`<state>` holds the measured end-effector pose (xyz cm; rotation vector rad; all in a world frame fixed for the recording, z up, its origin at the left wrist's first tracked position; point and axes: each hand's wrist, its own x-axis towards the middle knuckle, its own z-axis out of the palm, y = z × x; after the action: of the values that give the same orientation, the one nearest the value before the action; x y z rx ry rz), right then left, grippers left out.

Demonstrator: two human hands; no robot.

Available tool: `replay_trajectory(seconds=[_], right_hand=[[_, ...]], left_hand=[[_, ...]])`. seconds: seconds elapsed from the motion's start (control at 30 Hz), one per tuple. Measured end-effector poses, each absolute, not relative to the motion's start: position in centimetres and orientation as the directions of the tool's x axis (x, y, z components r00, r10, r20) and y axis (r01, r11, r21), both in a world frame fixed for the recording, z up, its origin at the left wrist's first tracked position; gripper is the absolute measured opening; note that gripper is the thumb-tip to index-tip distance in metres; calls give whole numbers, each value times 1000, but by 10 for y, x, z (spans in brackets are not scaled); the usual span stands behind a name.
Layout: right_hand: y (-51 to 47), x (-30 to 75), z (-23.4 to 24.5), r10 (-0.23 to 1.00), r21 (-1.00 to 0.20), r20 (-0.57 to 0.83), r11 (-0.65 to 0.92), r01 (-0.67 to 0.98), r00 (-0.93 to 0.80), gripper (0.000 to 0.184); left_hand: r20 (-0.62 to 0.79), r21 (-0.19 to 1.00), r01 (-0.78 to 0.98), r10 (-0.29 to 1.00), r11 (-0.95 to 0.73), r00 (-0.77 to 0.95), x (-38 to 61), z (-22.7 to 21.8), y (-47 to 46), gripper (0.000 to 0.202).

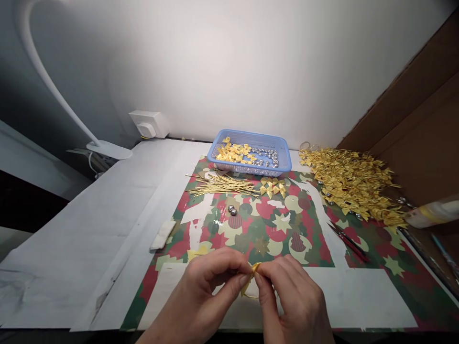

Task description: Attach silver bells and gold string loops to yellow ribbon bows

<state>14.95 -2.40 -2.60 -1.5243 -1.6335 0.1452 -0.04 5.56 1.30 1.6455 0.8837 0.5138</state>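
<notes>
Yellow satiny ribbon (pixel 256 267) is pinched by both the left hand (pixel 210 289) and the right hand (pixel 294 294), thumbs against fingers, above the middle of the tabletop's (pixel 122 205) near edge; a thin loop (pixel 252 297) hangs below. Joining loop and ribbon looks like the step in hand, and the next move seems to call for a small, tight twist, though the fingers hide the join. Beyond lie glossy silver balls (pixel 232 210), stiff gold strips (pixel 222 186) and folded bows (pixel 272 187); a perforated blue basket (pixel 265 141) stands near the far edge, a crinkled golden heap (pixel 355 184) toward the far right corner
</notes>
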Motion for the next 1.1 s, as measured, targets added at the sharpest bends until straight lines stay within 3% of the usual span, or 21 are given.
replay_trajectory(seconds=[0.17,0.27,0.37,0.47,0.77,0.93,1.03,1.1], right_hand=[[-23,148,-25,867,-632,474,215,744,152,16],[-23,149,-23,892,-716,400,159,680,212,14],[-22,152,-20,931,-835,272,101,542,245,13],[-21,156,-15,974,-914,155,79,398,164,12],[-21,168,-13,969,-998,-62,-60,-14,238,17],[-28,185,-8,932,-919,-111,37,-394,346,16],[-30,196,9,856,-895,-107,139,-424,506,30],[-29,204,21,804,-906,-78,190,-379,589,22]], left_hand=[[-120,958,278,779,-72,615,-1,12,57,15],[-120,968,247,772,-49,624,-2,11,58,15],[-159,975,219,760,22,630,-3,14,57,14],[-252,967,200,745,161,618,-3,17,56,9],[-420,869,64,663,491,619,-6,12,64,8],[-495,806,34,641,591,586,-7,9,66,14],[-499,809,42,647,586,576,-8,6,67,13],[-499,812,54,644,581,580,-9,4,67,13]])
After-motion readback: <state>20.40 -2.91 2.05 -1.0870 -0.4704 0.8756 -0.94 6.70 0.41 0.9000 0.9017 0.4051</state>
